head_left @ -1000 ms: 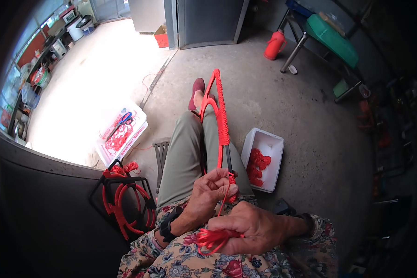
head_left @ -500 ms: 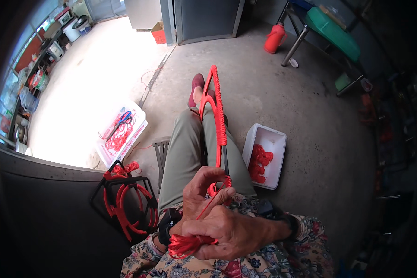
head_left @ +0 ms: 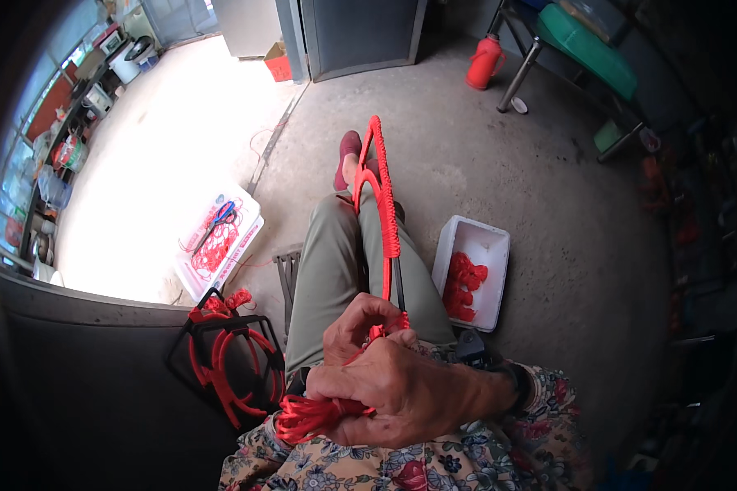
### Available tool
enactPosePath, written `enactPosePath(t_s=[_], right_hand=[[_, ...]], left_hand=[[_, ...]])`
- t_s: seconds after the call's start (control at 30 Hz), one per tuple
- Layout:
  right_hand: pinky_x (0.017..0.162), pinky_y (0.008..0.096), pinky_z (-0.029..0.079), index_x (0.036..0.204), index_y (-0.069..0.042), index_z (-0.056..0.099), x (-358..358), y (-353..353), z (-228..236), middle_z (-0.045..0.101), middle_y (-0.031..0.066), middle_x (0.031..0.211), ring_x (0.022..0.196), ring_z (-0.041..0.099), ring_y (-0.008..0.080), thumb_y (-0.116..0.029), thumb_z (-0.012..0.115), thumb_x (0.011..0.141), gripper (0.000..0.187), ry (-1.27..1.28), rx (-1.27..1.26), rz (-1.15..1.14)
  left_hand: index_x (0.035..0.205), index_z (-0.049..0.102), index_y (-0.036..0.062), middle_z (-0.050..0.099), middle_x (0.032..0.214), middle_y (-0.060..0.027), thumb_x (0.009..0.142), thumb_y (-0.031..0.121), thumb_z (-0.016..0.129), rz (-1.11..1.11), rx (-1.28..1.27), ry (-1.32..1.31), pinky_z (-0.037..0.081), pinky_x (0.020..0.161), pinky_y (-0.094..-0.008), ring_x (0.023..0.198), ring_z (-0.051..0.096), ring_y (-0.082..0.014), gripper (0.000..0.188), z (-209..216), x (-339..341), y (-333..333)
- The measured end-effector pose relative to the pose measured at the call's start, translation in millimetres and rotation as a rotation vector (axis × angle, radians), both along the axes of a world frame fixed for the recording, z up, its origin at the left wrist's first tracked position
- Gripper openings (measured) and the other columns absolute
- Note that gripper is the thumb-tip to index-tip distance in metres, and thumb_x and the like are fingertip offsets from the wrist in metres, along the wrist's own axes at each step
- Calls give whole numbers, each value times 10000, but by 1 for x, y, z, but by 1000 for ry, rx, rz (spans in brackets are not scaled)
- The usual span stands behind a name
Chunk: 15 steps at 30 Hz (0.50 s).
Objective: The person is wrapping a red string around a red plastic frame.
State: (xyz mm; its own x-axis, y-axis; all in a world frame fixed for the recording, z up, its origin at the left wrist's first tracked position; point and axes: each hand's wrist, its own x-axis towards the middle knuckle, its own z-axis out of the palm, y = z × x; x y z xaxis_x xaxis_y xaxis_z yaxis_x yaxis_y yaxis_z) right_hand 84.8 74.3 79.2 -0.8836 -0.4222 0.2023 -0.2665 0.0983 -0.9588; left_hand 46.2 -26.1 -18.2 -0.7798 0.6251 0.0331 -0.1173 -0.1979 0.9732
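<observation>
While the right hand [head_left: 401, 391] clenches a bundle of red cord [head_left: 311, 416], the left hand [head_left: 360, 323] pinches one strand against the frame [head_left: 382, 204], a cord-wrapped loop running toward twelve o'clock along the legs to the shoe. Slack could let the wrap loosen, or the bundle tangle, if either pinch eases. At three o'clock sits a white box [head_left: 472, 270] of red pieces; at ten o'clock a white tray [head_left: 219, 241] with red print and scissors; at eight o'clock a black rack [head_left: 225, 360]; far at eleven, a small red carton [head_left: 279, 64].
</observation>
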Motion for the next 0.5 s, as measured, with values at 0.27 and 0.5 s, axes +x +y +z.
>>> enactPosePath(t_s=[0.27,0.5], right_hand=[[535,281,451,1101,2,471,-7,71,23,611,91,661,563,607,152,-263,706,826,449,164,311,-447],[565,331,458,949,-5,540,23,91,-18,558,104,728,644,579,220,-97,689,751,265,236,850,-327]], left_hand=[[935,595,-5,612,767,-35,935,166,588,86,222,-327,380,506,-177,576,524,-60,171,13,-22,-4],[934,598,-23,639,756,-51,931,146,589,33,1,-371,340,450,-172,551,523,-39,169,-7,-27,-8]])
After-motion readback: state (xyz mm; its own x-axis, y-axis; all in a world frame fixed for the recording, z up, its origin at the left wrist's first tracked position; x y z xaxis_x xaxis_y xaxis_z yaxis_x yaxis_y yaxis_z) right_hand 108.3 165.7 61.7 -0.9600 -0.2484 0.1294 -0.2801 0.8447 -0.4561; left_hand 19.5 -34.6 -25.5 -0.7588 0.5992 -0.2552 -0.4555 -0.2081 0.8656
